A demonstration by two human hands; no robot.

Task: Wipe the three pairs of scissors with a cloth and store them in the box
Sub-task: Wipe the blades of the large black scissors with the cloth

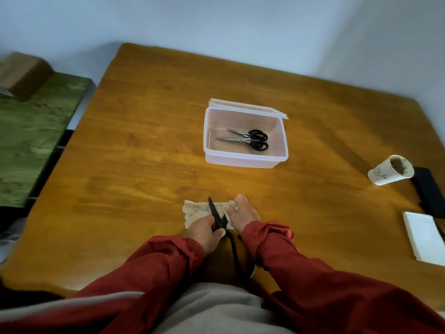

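The person is wearing rust-red sleeves [277, 239] gathering at elasticated cuffs, over a grey garment [216, 309] showing near the bottom edge.

A stained paper cup [390, 170], black case [428, 191] and white notepad [424, 237] sit on the wooden table [134, 165].

Wooden table [144, 145] against pale blue wall [216, 25].

The left hand [204, 229] grips black scissors [218, 216] over a cloth [195, 210] that the right hand [242, 214] presses; two scissors [248, 139] lie in the box [245, 160].
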